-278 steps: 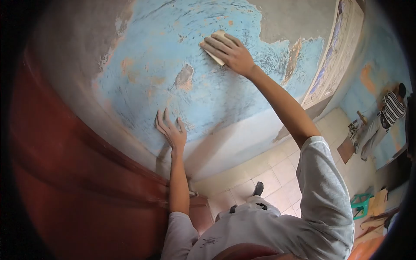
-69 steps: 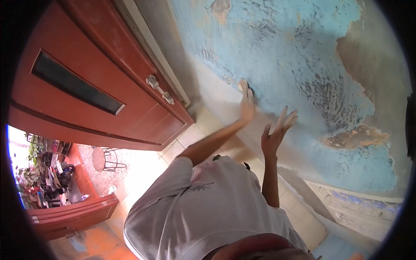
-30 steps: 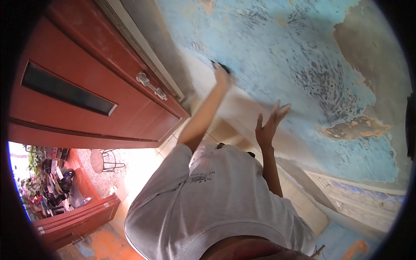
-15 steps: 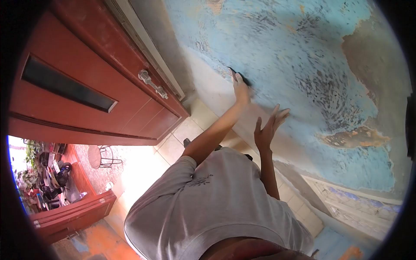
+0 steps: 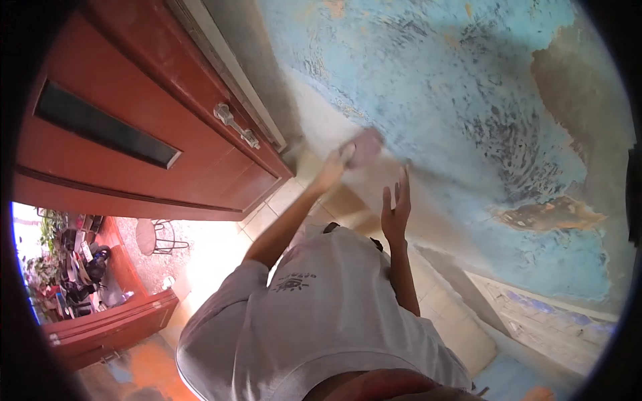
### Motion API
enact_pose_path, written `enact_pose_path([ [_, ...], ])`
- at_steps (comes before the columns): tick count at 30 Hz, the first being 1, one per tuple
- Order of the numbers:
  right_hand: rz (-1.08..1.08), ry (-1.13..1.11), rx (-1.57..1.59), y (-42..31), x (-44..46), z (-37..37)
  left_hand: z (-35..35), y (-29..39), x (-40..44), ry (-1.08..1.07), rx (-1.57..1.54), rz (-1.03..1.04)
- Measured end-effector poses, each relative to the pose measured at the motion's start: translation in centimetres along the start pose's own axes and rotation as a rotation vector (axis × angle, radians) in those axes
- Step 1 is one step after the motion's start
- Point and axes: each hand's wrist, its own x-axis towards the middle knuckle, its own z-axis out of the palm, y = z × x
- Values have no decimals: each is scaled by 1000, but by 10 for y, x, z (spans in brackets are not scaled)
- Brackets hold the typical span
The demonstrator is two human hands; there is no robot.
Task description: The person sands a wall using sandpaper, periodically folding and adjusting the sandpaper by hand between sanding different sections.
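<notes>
My left hand (image 5: 336, 165) grips a dull purple-brown sheet (image 5: 366, 148), blurred by motion. Its broad face shows in front of the wall near the line where blue paint meets a whitish band; whether it touches the wall I cannot tell. To the right and lower, my right hand (image 5: 397, 208) is raised at the whitish band, thumb apart from the fingers, holding nothing. Beyond both hands spreads the worn blue wall (image 5: 428, 100), with dark scuffs and a bare brownish patch (image 5: 552, 214).
On the left is a red door (image 5: 134, 87) with a metal handle (image 5: 235, 125). Through the opening, a round stool (image 5: 145, 236) and plants (image 5: 53, 230) show. Pale floor tiles (image 5: 287, 194) lie below the wall. A white lattice panel (image 5: 542, 311) is at lower right.
My left hand has gone from the blue paint down and left, turning the sheet so its face shows. My right hand has shifted left and slightly down. Earlier, my right hand held a pale sheet.
</notes>
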Motion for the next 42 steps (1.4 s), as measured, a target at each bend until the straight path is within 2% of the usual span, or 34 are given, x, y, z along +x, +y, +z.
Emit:
enact_pose_path([
  [1, 17, 24, 66, -2, -1, 4, 4, -5, -21, -48, 90, 33],
  [2, 19, 32, 67, -1, -3, 4, 7, -44, -24, -79, 1, 137],
  [4, 212, -188, 211, 10, -7, 1, 9, -65, -40, -112, 56, 167],
  [5, 198, -198, 134, 24, -11, 4, 7, -68, -44, -118, 60, 178],
  [6, 192, -192, 135, 22, -9, 2, 5, -67, -49, -149, 85, 123],
  [8, 340, -392, 157, 18, -11, 2, -4, -65, -55, -180, 111, 59],
  [11, 363, -359, 237, 12, -19, 16, -18, -60, -59, -200, 187, 143],
  [13, 392, -342, 264, 9, -22, 23, -23, -57, -61, -127, 322, 161],
  [18, 485, -267, 412, -12, -27, 41, -28, -66, -50, -166, 266, 131],
  [20, 521, -223, 365, -12, -31, 43, -29, -66, -47, -183, 257, 119],
  [22, 551, -173, 316, -8, -37, 45, -30, -73, -44, -156, 335, 238],
  [26, 476, -51, 293, -7, -36, 61, -54, -67, -24, -315, 312, 288],
  [28, 443, 9, 272, -15, -31, 77, -69, -59, -10, -466, 274, 216],
  [30, 422, 33, 279, -23, -27, 103, -78, -60, 1, -502, 247, 227],
  [32, 440, 105, 336, -27, -23, 138, -87, -76, 9, -364, 323, 351],
  [36, 456, 195, 376, -44, -14, 185, -122, -47, 20, -432, 292, 271],
  [38, 442, 235, 385, -51, -10, 205, -140, -43, 21, -359, 323, 398],
  [42, 404, 233, 381, -65, -9, 240, -174, -36, 25, -369, 322, 485],
])
